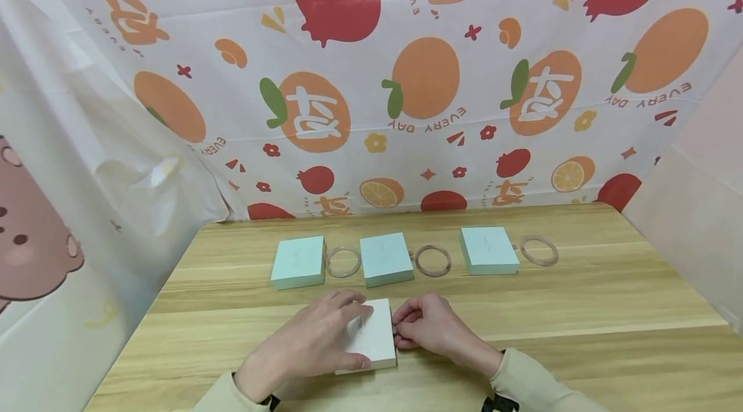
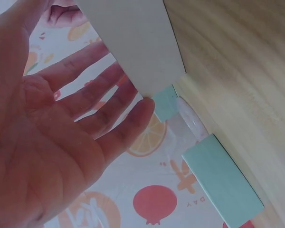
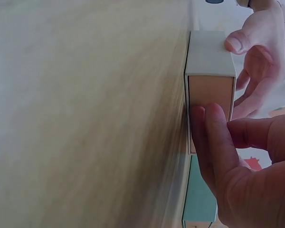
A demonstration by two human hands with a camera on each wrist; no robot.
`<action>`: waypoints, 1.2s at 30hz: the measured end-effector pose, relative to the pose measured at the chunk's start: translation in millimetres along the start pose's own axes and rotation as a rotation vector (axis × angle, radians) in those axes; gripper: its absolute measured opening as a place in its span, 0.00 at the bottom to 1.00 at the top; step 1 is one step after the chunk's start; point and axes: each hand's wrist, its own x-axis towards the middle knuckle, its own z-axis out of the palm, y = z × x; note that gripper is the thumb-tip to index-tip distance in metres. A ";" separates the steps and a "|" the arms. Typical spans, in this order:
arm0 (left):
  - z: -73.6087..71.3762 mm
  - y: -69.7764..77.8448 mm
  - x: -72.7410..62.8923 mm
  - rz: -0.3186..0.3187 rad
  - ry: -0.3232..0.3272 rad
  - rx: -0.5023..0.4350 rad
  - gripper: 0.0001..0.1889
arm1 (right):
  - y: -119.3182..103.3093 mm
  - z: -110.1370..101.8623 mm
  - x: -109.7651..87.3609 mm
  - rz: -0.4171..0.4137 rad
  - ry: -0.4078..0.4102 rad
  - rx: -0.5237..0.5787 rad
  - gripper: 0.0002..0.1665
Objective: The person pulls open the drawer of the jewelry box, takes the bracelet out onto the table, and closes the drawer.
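Observation:
A white box (image 1: 380,334) with a tan drawer front (image 3: 211,90) sits on the table before me. My left hand (image 1: 325,334) holds it from the left, thumb at the near edge and fingers reaching over its top. At its right end, my right hand (image 1: 432,328) has its thumb and bent fingers close together on a small dark tab (image 1: 395,329). Two of its fingertips (image 3: 213,111) rest against the drawer front in the right wrist view. The tab itself is mostly hidden by the fingers.
Behind stand three mint-green boxes, left (image 1: 298,260), middle (image 1: 387,258) and right (image 1: 489,249). A bangle lies right of each: a pale one (image 1: 329,264), a brownish one (image 1: 418,267) and a pinkish one (image 1: 523,247). A fruit-print curtain (image 1: 371,160) hangs along the table's (image 1: 580,334) far edge.

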 end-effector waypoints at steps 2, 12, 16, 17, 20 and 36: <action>-0.3 0.5 0.1 -0.001 -0.004 0.001 0.36 | 0.5 0.2 0.3 -0.003 0.003 -0.004 0.05; -1.4 1.7 1.1 -0.013 -0.012 -0.003 0.36 | 1.2 0.8 0.2 -0.008 0.025 -0.007 0.05; -1.3 1.7 1.5 -0.017 -0.013 0.000 0.37 | 0.7 0.1 -0.8 -0.001 0.032 -0.009 0.05; -1.3 1.7 1.6 -0.018 -0.014 0.001 0.37 | 0.7 -0.3 -0.9 0.000 0.034 -0.010 0.05; -1.6 1.7 1.6 -0.024 -0.018 -0.002 0.37 | 0.6 -1.6 -1.0 0.007 0.038 -0.006 0.04; -4.4 2.1 0.6 -0.017 -0.017 -0.017 0.37 | 1.7 -10.8 -2.8 0.016 0.044 -0.016 0.06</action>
